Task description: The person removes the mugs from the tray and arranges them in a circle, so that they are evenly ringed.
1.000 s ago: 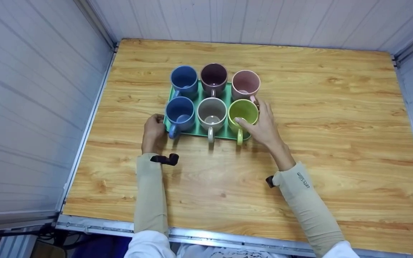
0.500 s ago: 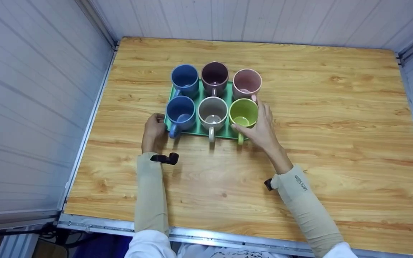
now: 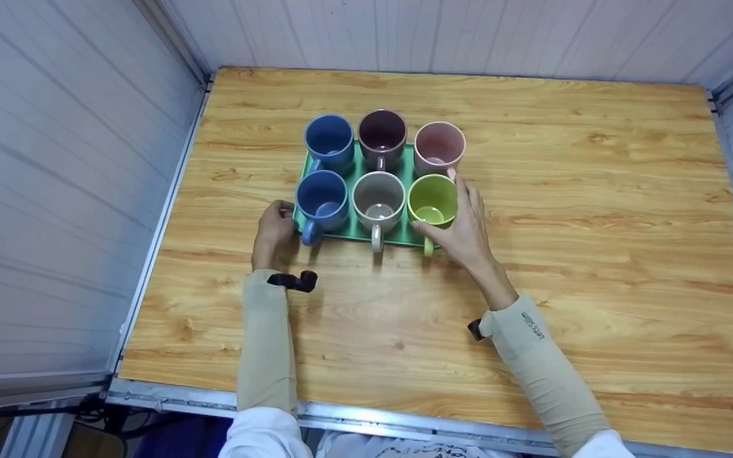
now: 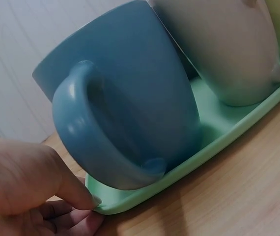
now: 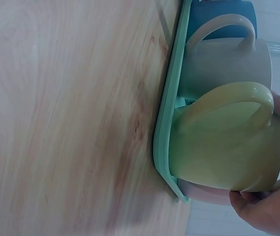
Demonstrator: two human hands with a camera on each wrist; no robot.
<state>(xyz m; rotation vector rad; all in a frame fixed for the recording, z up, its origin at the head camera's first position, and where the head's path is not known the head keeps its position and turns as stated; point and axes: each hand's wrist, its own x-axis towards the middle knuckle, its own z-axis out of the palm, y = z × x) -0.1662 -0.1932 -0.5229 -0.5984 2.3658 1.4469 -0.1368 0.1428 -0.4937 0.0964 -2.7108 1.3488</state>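
A green tray point(image 3: 401, 236) on the table carries several mugs in two rows. The yellow-green mug point(image 3: 430, 202) stands at its front right corner, handle toward the person. My right hand point(image 3: 468, 229) grips this mug near the rim, thumb at the front, fingers along the right side; the right wrist view shows them on both sides of the mug point(image 5: 223, 147). My left hand point(image 3: 274, 230) pinches the tray's front left corner between thumb and fingers, beside the front blue mug point(image 4: 130, 98). Between the blue and yellow-green mugs stands a pale grey mug point(image 3: 378, 197).
Behind the front row are another blue mug point(image 3: 329, 140), a dark purple mug point(image 3: 382, 135) and a pink mug point(image 3: 439, 146). The wooden table point(image 3: 595, 254) has a metal front edge point(image 3: 366, 416). White panel walls point(image 3: 500, 38) border its back and sides.
My right thumb has shifted from inside the yellow-green mug's opening to its front side near the handle. The left hand, tray and other mugs look unmoved.
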